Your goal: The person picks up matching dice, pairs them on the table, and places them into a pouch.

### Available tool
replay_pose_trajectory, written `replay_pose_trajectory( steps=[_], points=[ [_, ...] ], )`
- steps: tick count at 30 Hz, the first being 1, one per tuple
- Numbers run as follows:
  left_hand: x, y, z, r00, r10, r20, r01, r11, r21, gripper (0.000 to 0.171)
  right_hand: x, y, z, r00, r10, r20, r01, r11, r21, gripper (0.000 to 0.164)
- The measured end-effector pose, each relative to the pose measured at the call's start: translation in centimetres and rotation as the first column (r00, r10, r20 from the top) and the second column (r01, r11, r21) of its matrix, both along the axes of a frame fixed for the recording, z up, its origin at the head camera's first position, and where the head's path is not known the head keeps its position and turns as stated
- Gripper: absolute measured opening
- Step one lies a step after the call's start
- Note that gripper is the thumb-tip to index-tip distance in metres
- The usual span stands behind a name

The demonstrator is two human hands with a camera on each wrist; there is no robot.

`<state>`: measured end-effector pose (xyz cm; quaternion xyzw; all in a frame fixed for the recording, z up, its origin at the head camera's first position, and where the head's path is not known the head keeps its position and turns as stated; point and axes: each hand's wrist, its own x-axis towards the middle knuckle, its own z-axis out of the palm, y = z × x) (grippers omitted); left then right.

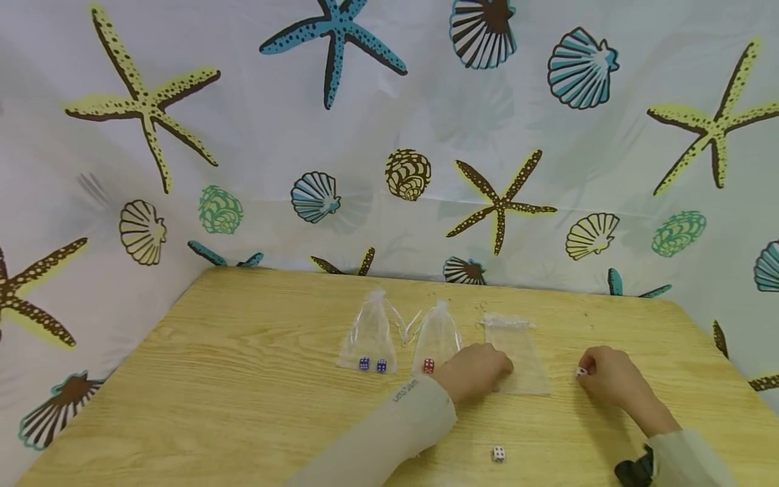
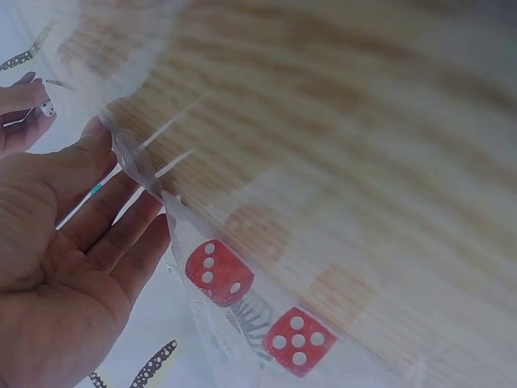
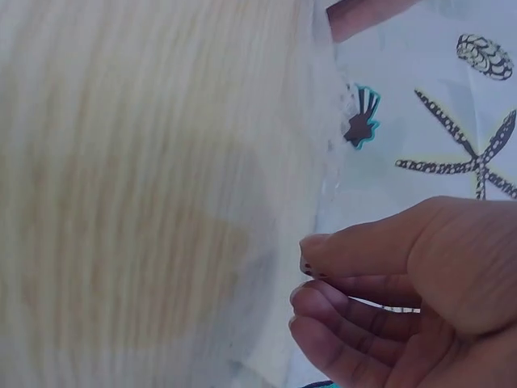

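Observation:
My left hand reaches over the left side of a flat, sheer white drawstring bag, its extended fingers touching the bag. Right of that bag, my right hand pinches a white die between thumb and fingertips, close over the table. Another white die lies nearer the front. Left of the flat bag is a middle bag with a red die showing. The left wrist view shows a second red die in it, hidden behind my left hand in the head view.
A third sheer bag at the left holds two blue dice. Its drawn top and loose ribbons lie toward the middle bag. The wooden table ends at a pale curtain printed with starfish and shells.

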<state>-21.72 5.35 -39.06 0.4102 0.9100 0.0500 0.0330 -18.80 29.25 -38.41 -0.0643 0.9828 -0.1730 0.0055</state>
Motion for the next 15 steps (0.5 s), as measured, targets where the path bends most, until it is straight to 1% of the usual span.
replay_pose_trajectory(
  steps=[3, 7, 10, 15],
  points=[
    [-0.1, 0.0, -0.1, 1.000, 0.000, -0.004, 0.000, 1.000, 0.007, 0.025, 0.5, -0.7, 0.4, 0.999, 0.032, -0.013, -0.032, 0.999, -0.009, 0.006],
    [-0.3, -0.1, -0.3, 1.000, -0.006, -0.003, 0.006, 1.000, 0.017, 0.024, 1.3, -1.9, 0.8, 0.997, 0.075, -0.022, -0.075, 0.997, -0.018, 0.005],
    [-0.4, 0.0, -0.2, 1.000, -0.009, -0.004, 0.009, 1.000, 0.017, 0.023, 2.0, -3.0, 1.0, 0.996, 0.089, -0.008, -0.089, 0.996, -0.028, 0.004],
    [-0.4, 0.2, -0.4, 1.000, -0.001, 0.003, 0.001, 1.000, 0.014, 0.015, 3.3, -4.6, 0.9, 0.993, 0.121, 0.002, -0.120, 0.992, -0.047, 0.004]
  ],
)
